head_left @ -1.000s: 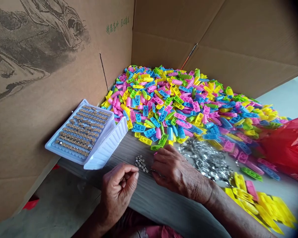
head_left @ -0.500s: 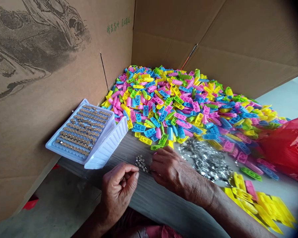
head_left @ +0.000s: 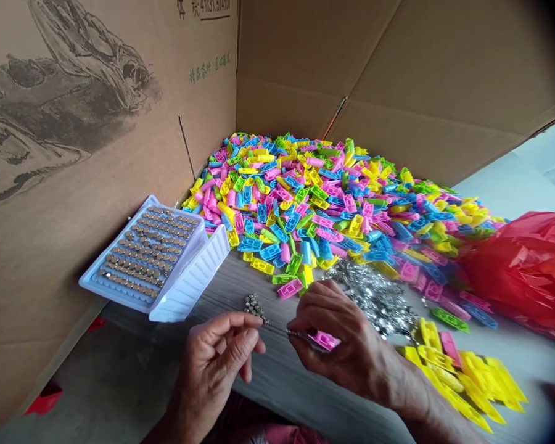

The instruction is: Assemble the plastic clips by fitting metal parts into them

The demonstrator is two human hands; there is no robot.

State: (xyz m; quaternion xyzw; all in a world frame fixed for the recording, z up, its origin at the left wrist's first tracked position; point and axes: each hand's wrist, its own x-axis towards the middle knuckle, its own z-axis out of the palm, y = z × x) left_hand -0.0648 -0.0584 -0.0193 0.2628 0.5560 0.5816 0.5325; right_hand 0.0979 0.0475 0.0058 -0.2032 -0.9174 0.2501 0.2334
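right hand (head_left: 345, 330) pinched a small, dark metal piece (head_left: 292, 333); left hand (head_left: 217, 354) curled narrowly, contents unclear; steady, precise fingers seemed needed.

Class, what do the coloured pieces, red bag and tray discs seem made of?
Coloured pieces: probably smooth moulded plastic; bright colour, crisp recesses.
Red bag: probably thin, glossy plastic; creases, highlights.
Tray discs: likely shiny metal, perhaps only plated; they glint.

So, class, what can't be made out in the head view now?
Head view:
Pink piece at the right hand: partly covered by that hand.
Anything pinched by the left hand: too small.
Contents of the bag: hidden by red plastic.
Top printing on the box: cut off by the upper edge.
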